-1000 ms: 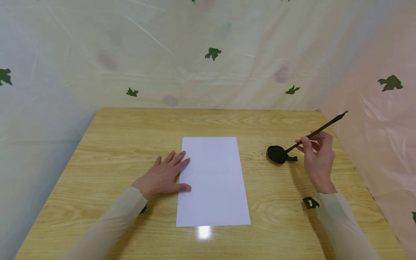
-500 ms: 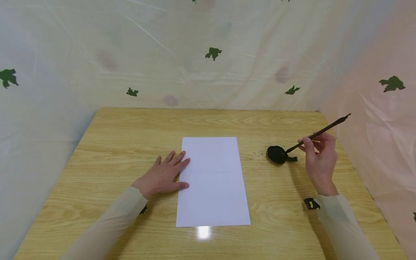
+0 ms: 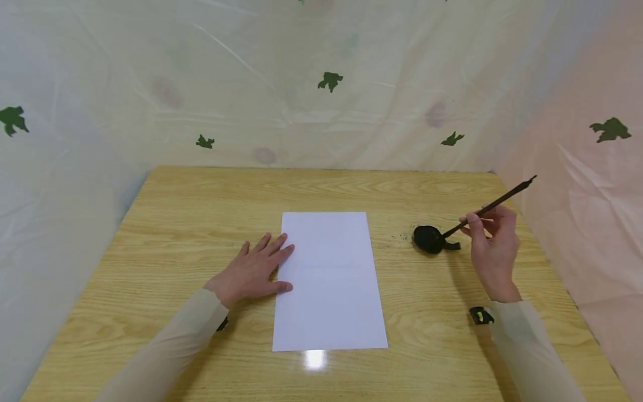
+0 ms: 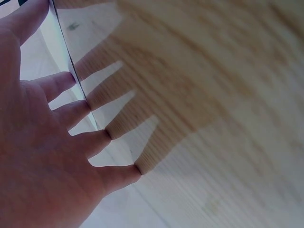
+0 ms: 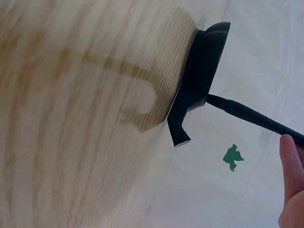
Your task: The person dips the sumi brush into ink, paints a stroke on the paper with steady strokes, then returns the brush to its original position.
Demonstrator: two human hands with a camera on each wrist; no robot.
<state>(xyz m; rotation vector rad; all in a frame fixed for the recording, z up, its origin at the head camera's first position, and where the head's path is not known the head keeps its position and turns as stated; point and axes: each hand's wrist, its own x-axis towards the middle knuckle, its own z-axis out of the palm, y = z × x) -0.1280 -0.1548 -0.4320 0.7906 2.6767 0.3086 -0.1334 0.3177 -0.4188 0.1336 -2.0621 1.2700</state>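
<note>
A blank white sheet of paper [image 3: 331, 290] lies on the wooden table, its left edge under my left hand [image 3: 253, 273]. The fingers of that hand are spread and straight, with fingertips and thumb resting along the edge; the left wrist view shows them pressed down at the paper's border [image 4: 71, 59]. My right hand [image 3: 494, 245] pinches a dark writing brush [image 3: 499, 200] slantwise between thumb and fingers. The brush's lower end reaches into a small black ink dish [image 3: 427, 239] with a short curved handle. In the right wrist view the dish wall [image 5: 202, 61] hides the bristles.
Dark specks [image 3: 403, 237] dot the wood left of the dish. The wooden table [image 3: 226, 192] ends at pale hanging sheets [image 3: 251, 84] with green leaf-like patches, at the back and both sides. A bright light reflection sits below the paper.
The brush and right hand have shifted slightly, first right and down, then a little back left. The left thumb has drawn in slightly; the paper and dish stay in place.
</note>
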